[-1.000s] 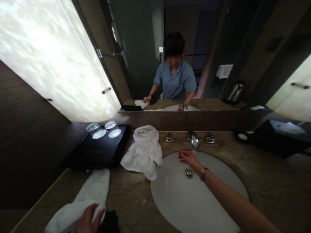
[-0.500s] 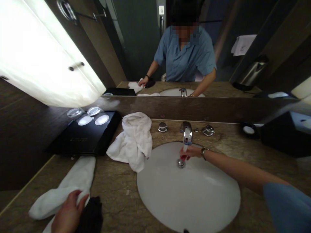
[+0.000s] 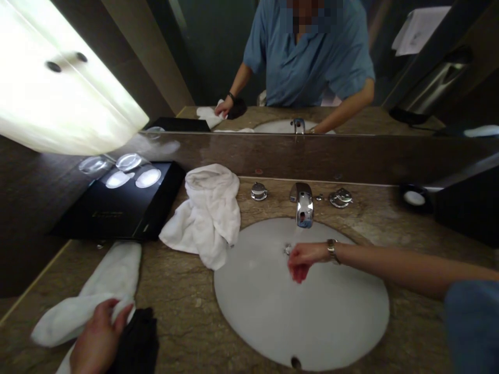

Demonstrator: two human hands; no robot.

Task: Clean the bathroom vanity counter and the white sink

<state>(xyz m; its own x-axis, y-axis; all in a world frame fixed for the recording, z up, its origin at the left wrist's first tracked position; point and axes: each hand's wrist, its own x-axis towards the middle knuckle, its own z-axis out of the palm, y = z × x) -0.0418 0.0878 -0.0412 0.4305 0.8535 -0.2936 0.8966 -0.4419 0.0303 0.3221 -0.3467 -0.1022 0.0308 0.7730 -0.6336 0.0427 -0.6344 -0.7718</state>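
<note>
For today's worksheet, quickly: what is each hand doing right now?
Left hand: closed on the rolled white towel on the counter.
Right hand: empty, fingers curled, over the sink below the tap.

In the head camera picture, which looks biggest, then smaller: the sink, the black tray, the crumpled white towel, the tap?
1. sink
2. black tray
3. crumpled white towel, though it looks close to the tray
4. tap

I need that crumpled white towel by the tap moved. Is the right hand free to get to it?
Probably yes: the right hand hangs empty over the basin, nothing between it and the towel.
</note>
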